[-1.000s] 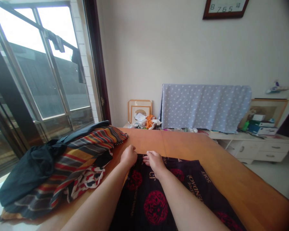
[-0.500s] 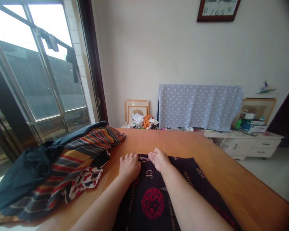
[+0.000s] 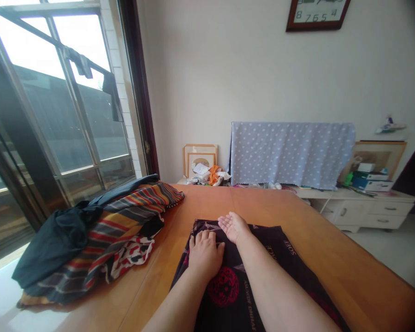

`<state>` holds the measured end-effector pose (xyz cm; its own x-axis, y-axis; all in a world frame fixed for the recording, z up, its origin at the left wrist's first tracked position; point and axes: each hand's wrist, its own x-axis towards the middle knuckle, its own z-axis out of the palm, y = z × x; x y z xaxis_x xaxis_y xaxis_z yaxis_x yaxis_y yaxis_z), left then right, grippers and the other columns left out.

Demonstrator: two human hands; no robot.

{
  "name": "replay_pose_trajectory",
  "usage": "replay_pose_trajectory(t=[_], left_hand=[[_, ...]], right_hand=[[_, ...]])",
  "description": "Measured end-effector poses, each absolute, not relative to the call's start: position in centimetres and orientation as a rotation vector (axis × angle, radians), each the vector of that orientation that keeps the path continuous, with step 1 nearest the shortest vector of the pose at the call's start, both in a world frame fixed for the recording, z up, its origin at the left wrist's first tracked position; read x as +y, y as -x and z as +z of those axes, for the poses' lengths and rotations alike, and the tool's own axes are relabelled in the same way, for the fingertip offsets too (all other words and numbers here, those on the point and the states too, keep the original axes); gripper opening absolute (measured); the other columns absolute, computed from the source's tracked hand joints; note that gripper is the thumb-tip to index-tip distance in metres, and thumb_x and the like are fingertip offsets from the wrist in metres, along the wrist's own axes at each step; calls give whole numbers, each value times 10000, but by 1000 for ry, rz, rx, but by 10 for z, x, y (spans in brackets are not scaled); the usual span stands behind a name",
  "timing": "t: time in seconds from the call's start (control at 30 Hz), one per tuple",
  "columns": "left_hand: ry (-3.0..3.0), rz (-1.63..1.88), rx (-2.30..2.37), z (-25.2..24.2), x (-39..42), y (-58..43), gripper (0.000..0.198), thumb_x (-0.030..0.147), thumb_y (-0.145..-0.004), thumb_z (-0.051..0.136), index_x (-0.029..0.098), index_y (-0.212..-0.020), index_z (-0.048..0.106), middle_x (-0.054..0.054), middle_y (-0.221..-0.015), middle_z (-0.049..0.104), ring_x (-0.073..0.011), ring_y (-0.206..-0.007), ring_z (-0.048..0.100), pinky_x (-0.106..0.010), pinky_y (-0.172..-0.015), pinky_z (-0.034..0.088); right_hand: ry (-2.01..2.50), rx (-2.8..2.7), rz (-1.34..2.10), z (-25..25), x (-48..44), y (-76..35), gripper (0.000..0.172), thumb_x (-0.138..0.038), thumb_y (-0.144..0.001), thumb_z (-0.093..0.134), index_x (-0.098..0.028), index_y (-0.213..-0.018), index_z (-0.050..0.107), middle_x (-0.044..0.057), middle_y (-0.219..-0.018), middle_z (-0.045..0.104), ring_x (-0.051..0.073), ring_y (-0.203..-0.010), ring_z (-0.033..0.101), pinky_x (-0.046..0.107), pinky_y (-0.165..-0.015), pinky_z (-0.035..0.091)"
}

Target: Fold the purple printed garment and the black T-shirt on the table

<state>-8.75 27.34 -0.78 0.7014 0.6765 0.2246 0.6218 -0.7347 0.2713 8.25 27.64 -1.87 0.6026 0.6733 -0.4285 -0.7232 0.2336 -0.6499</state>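
A black cloth garment (image 3: 295, 272) with gold lettering and a round red emblem lies spread on the wooden table before me; its exact kind I cannot tell. My left hand (image 3: 205, 253) rests palm down on its left part, just above the emblem, fingers loosely spread. Near the garment's far edge is my right hand (image 3: 234, 227), turned on its side with the palm facing left and the fingers stretched out. Neither hand grips the cloth. My forearms cover parts of the print.
To the left lies a heap of clothes (image 3: 124, 226), striped, dark green and red-and-white. The wooden table (image 3: 263, 200) reaches toward a white cabinet (image 3: 359, 212). A dotted blue cloth (image 3: 290, 152) hangs over something by the wall. Windows (image 3: 79, 101) stand at left.
My left hand has moved right from the garment's left edge onto its surface, uncovering the far left corner. The right hand stays nearly in place. The view has shifted slightly left.
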Motion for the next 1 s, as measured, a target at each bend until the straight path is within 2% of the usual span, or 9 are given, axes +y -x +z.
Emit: replay_pose_trajectory(t=[0.1,0.37,0.53,0.73,0.9,1.0], left_hand=[[-2736,502,1006,-13,271,94,462,534,-943,370,265,-1242,597,-89,-1403,549,-305,-1354,401,-513,-1134,254],[-2738,439,1001,-7,272,94,457,517,-942,383,256,-1257,587,-110,-1402,544,-316,-1345,398,-542,-1136,224],[-2752,446,1012,-9,272,93,458,525,-935,391,245,-1237,591,-121,-1370,563,-327,-1327,415,-545,-1118,234],[-2786,408,1015,-8,271,91,496,557,-944,357,245,-1272,559,-119,-1389,548,-318,-1335,402,-528,-1116,222],[-2817,412,1001,-10,271,90,499,576,-938,356,244,-1236,581,-116,-1392,548,-327,-1327,412,-538,-1101,241],[-2824,424,1006,-10,271,90,516,585,-933,356,244,-1246,583,-115,-1385,553,-333,-1314,431,-534,-1088,269]], right_hand=[[906,53,968,-18,272,-87,156,-298,-975,451,-162,-1006,520,137,-971,688,208,-939,714,325,-740,616],[897,55,848,-4,226,-129,129,-273,-988,421,-194,-926,502,96,-880,699,179,-888,719,287,-699,620],[901,45,755,15,184,-146,141,-274,-984,439,-190,-893,506,96,-862,701,166,-855,720,265,-696,613],[900,7,742,29,130,-133,187,-331,-962,501,-181,-864,555,103,-840,725,195,-857,721,310,-714,612],[945,19,725,25,86,-113,162,-298,-939,545,-157,-878,597,89,-771,724,175,-749,715,282,-655,589],[971,33,693,12,69,-98,200,-343,-928,572,-151,-885,611,87,-743,724,173,-692,706,278,-618,580]])
